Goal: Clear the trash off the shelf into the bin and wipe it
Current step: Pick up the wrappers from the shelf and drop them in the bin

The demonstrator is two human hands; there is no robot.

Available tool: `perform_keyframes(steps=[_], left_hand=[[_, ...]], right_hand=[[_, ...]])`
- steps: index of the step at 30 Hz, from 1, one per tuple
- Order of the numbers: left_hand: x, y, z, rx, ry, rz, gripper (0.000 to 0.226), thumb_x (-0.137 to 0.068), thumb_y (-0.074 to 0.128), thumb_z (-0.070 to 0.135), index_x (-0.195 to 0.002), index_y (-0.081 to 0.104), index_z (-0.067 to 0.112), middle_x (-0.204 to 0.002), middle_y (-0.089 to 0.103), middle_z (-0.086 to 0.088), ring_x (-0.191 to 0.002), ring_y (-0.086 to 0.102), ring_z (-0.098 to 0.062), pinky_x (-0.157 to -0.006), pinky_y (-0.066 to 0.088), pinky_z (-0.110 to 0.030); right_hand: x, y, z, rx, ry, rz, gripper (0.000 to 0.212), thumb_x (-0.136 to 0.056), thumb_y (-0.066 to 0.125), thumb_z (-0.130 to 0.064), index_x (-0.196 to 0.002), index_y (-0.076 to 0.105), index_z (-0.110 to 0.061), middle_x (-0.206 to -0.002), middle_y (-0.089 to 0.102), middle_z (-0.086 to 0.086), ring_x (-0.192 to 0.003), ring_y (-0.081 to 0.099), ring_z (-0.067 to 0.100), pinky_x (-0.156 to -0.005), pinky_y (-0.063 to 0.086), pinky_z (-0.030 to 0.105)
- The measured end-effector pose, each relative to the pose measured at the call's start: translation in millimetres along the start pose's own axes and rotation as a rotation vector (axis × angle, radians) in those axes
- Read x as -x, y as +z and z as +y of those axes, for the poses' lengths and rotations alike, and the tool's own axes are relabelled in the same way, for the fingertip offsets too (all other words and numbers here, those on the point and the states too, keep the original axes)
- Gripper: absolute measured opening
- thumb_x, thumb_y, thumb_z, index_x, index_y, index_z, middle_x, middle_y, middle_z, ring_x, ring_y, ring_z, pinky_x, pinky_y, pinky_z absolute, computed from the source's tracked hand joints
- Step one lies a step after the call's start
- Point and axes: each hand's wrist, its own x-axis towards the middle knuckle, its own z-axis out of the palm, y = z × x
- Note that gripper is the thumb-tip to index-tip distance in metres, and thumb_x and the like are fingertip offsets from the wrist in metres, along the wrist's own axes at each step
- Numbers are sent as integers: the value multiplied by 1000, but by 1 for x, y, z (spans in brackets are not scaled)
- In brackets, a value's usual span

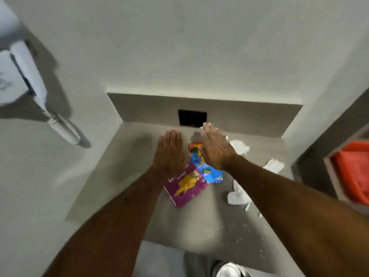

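A grey shelf (127,156) sits in a wall recess. On it lie a purple snack packet (184,185), a blue snack packet (209,172) and a red-and-green wrapper (195,146). Crumpled white tissues (238,146) (237,193) and a white paper scrap (273,165) lie to the right, with small crumbs (239,228) near the front edge. My left hand (169,152) hovers flat, palm down, over the purple packet's far end. My right hand (215,146) is flat above the blue packet and the wrapper. Both hands hold nothing.
A wall-mounted white hair dryer (18,76) with a coiled cord (63,128) hangs at the left. A black plate (192,117) is set in the recess's back wall. An orange item (353,172) sits in a cubby at the right. A shoe (229,269) shows below.
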Motion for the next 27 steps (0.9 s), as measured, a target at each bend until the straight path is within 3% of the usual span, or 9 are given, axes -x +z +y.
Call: perform_keyframes(steps=[3, 6, 8, 11, 13, 16, 19, 22, 27], left_hand=[[10, 38, 0, 58, -200, -504, 115, -67, 55, 84, -157, 14, 24, -156, 34, -20, -138, 39, -45, -112, 35, -60], [13, 56, 3, 116, -271, -785, 121, -59, 67, 79, -157, 13, 33, -163, 22, -19, -148, 26, -43, -117, 31, -58], [9, 61, 6, 102, -242, -752, 103, -65, 73, 66, -153, 31, 32, -154, 42, -18, -141, 42, -40, -111, 43, -49], [10, 68, 2, 248, -278, -488, 55, -84, 66, 43, -136, 53, 29, -126, 65, -17, -106, 68, -33, -86, 56, -29], [16, 66, -5, 287, -251, -419, 43, -94, 59, 32, -136, 55, 22, -123, 63, -21, -89, 68, -29, -74, 53, -16], [25, 67, -14, 184, -183, -374, 48, -97, 52, 25, -145, 46, 26, -127, 57, -23, -107, 62, -42, -87, 51, -38], [31, 60, -22, 246, -252, -299, 44, -99, 49, 21, -143, 52, 27, -134, 51, -21, -112, 59, -44, -99, 49, -42], [34, 46, -30, 397, -368, -157, 29, -90, 63, 12, -117, 74, 14, -124, 55, -22, -106, 62, -43, -95, 51, -40], [63, 2, 2, 613, -458, -9, 14, -81, 65, 8, -76, 76, 3, -80, 72, -20, -81, 67, -35, -73, 51, -31]], right_hand=[[1, 40, 1, 105, -39, -374, 98, -79, 67, -41, -152, 12, -7, -161, 13, 22, -148, 12, 42, -119, 15, 55], [-12, 51, 2, 162, 13, -606, 119, -65, 82, -41, -153, 3, -33, -162, -5, 19, -144, 4, 55, -109, 20, 71], [-30, 48, 3, 104, 65, -753, 121, -61, 87, -31, -152, 7, -41, -159, -3, 24, -139, 15, 60, -106, 32, 68], [-44, 45, -3, 116, -8, -837, 100, -59, 88, -18, -143, 36, -33, -143, 33, 20, -123, 44, 46, -102, 43, 48], [-43, 45, -8, 107, -50, -776, 76, -62, 83, -9, -129, 51, -25, -133, 42, 17, -112, 54, 39, -97, 47, 44], [-35, 47, -15, 63, -105, -642, 37, -80, 68, -10, -116, 61, -17, -127, 52, 16, -107, 60, 37, -92, 52, 42], [-24, 49, -20, 31, -76, -507, 22, -91, 60, -23, -111, 61, -13, -118, 60, 15, -108, 61, 35, -94, 50, 44], [-9, 44, -22, -111, 58, -282, 20, -88, 64, -24, -101, 66, -9, -109, 63, 14, -99, 64, 36, -89, 51, 42], [55, 11, -32, -496, 326, 169, 14, -75, 59, 0, -85, 68, -4, -88, 65, 17, -74, 62, 36, -65, 51, 39]])
